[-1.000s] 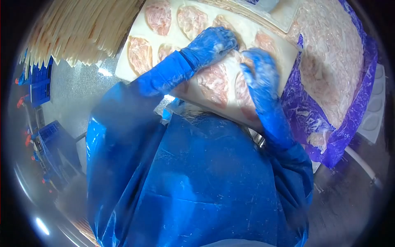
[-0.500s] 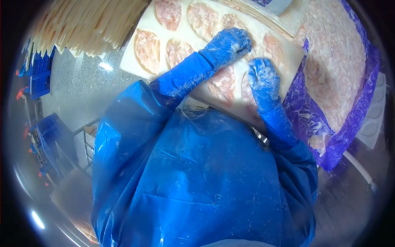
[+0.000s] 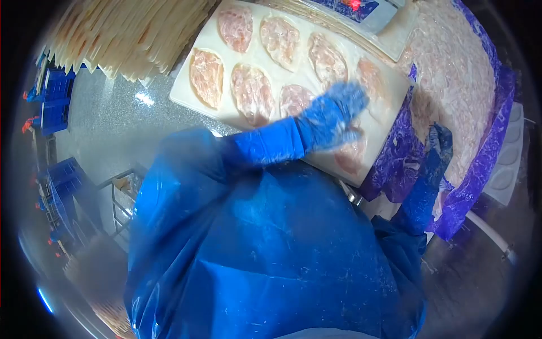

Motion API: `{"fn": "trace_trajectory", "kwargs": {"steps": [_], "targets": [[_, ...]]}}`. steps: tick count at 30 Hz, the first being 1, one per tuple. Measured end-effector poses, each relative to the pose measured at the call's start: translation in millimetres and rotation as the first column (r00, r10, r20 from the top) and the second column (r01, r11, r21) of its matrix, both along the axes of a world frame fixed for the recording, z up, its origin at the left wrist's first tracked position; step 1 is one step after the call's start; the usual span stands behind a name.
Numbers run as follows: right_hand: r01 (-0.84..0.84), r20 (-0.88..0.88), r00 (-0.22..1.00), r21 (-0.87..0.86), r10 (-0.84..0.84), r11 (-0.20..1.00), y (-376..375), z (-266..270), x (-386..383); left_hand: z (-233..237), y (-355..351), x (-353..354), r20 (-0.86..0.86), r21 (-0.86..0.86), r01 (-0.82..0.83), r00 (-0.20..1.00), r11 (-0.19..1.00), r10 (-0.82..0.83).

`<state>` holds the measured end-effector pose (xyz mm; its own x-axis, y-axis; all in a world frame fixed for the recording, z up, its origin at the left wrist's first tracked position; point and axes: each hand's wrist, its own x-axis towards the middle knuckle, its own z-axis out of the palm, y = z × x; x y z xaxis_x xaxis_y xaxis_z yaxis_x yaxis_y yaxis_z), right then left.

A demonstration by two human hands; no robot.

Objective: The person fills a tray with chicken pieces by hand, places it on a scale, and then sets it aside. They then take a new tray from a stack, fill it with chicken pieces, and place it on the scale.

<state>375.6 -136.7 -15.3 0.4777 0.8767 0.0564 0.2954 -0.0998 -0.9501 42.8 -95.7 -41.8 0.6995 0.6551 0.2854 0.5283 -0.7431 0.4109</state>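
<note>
A white mould board (image 3: pixel 186 85) lies tilted in front of me, its leaf-shaped hollows holding pale pink raw minced meat (image 3: pixel 252 93). My left hand (image 3: pixel 334 117), in a smeared blue glove, is over the right part of the board with its fingers stretched out, slightly blurred. It partly hides the lower row of hollows. My right hand (image 3: pixel 439 144), gloved too, is off the board at the near edge of a large heap of meat (image 3: pixel 460 85) in a purple plastic liner (image 3: pixel 395 150). Its fingers are drawn together; whatever may be in them is hidden.
Many thin pale boards (image 3: pixel 124 34) stand stacked on edge at upper left. Another white tray with a blue-and-white item (image 3: pixel 367 14) lies beyond the board. An empty mould sheet (image 3: pixel 506 158) is at far right. Blue crates (image 3: pixel 56 99) stand at left.
My right hand has moved right, from the board to the meat heap. My left hand has slid right and nearer, its fingers opening out, uncovering a filled hollow in the far row.
</note>
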Motion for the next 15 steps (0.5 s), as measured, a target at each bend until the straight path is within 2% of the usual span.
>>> {"fn": "trace_trajectory", "kwargs": {"steps": [2,3,4,5,6,7,8,9,10,11,12,13,14,15], "targets": [[-0.167,0.193,0.968,0.021,0.159,0.986,-5,-5,-12,-3,1,2,0.012,-0.059,0.028,1.0,0.998,-0.028],[-0.177,0.115,0.976,-0.056,0.182,0.983,-6,-12,-12,-9,18,-4,0.014,0.047,-0.07,0.997,0.996,0.069],[-0.181,0.111,0.976,-0.058,0.186,0.982,-3,-16,-17,-16,37,-10,0.026,0.151,-0.17,0.985,0.974,0.168],[-0.208,-0.064,0.977,-0.049,0.205,0.977,2,-19,-26,-10,58,-15,-0.001,0.157,-0.225,0.974,0.962,0.228],[-0.228,-0.237,0.948,-0.035,0.214,0.973,6,-20,-34,-14,71,-16,0.052,0.108,-0.22,0.975,0.969,0.216],[-0.244,-0.319,0.922,-0.039,0.219,0.969,11,-20,-41,-19,74,-16,0.053,0.122,-0.217,0.976,0.969,0.212],[-0.259,-0.333,0.913,-0.031,0.235,0.965,18,-18,-46,-20,78,-15,0.054,0.144,-0.216,0.976,0.966,0.21],[-0.276,-0.329,0.91,-0.022,0.253,0.961,22,-16,-52,1,82,-23,0.054,0.153,-0.218,0.976,0.964,0.212],[-0.298,-0.309,0.909,-0.012,0.28,0.954,29,-15,-58,23,87,-37,0.321,-0.382,-0.077,0.924,0.921,0.211],[-0.32,-0.273,0.912,-0.01,0.305,0.947,32,-15,-64,37,88,-47,0.516,-0.749,0.224,0.788,0.623,0.337],[-0.34,-0.218,0.918,-0.006,0.33,0.94,35,-15,-73,30,94,-53,0.511,-0.754,0.226,0.792,0.617,0.335],[-0.359,-0.164,0.921,0.003,0.354,0.934,37,-16,-84,18,105,-59,0.485,-0.535,0.05,0.836,0.843,0.257],[-0.376,-0.114,0.92,0.012,0.374,0.927,42,-13,-94,7,110,-62,0.433,-0.23,-0.105,0.879,0.967,0.198],[-0.396,-0.085,0.913,0.047,0.399,0.917,47,-7,-108,-1,100,-59,0.057,-0.116,-0.086,0.994,0.99,0.093]]}}
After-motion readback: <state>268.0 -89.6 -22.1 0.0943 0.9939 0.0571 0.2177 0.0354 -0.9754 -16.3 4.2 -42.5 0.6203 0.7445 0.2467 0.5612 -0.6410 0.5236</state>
